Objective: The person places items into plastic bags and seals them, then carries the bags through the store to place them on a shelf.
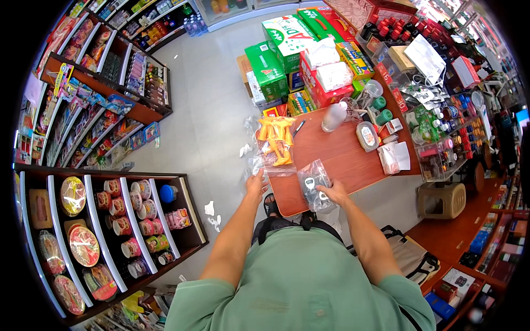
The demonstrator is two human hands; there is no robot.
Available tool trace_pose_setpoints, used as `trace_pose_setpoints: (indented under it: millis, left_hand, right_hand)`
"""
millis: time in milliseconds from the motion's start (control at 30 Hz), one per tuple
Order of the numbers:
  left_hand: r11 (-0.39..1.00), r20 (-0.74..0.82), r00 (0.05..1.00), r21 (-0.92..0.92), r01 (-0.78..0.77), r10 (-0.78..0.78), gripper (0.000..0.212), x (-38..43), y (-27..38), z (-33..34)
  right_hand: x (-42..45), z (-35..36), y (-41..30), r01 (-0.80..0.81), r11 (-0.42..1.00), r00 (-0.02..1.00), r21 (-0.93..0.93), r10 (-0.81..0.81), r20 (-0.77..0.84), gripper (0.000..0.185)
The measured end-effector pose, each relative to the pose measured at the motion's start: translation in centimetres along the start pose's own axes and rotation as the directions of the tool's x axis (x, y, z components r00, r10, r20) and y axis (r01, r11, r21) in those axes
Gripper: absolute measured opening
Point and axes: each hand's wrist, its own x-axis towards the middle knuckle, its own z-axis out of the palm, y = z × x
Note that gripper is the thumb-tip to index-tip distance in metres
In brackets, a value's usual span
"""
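Note:
My right hand [336,192] grips the edge of a clear plastic bag [315,182] with dark items in it, each bearing a white mark. That bag lies at the near edge of a brown wooden table [339,153]. To its left is a clear zip bag [276,140] of yellow-orange plastic pieces, at the table's left side. My left hand [256,184] is beside this bag's lower left corner, with its fingertips by crinkled clear plastic [250,163]. I cannot tell whether they pinch any of it.
Green-and-white cartons [265,70] and tissue packs [334,76] are stacked behind the table. On it are a plastic bottle [334,117], a pen [299,128] and a lidded tub [367,136]. A snack shelf [112,231] stands left, a plastic stool [441,200] right. White scraps [210,208] litter the floor.

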Motion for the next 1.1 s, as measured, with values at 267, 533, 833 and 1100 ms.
trace_pose_setpoints:
  millis: [267, 533, 833, 1100]
  left_hand:
    - [0.970, -0.006, 1.000, -0.242, 0.004, -0.006, 0.032, 0.7, 0.3, 3.1]
    - [0.834, 0.200, 0.852, -0.398, -0.382, 0.485, 0.020, -5.0, 9.4, 7.4]
    - [0.736, 0.409, 0.645, -0.107, -0.668, 0.646, 0.017, -13.6, 18.5, 7.3]
    - [0.816, 0.716, 0.399, -0.452, -0.361, 0.573, 0.020, -31.5, 22.7, -2.3]
  right_hand:
    - [-2.1, 2.8, 1.7, -0.046, 0.971, 0.969, 0.236, 0.101, -0.225, 0.056]
    - [-4.7, 0.3, 4.9, -0.047, 0.501, 0.998, 0.864, -0.014, 0.062, 0.038]
    - [-4.0, -2.5, 5.0, -0.139, 0.286, 0.941, 0.948, -0.260, 0.216, 0.047]
    - [-2.5, 1.8, -4.1, -0.112, 0.450, 0.869, 0.886, -0.388, 0.307, 0.045]
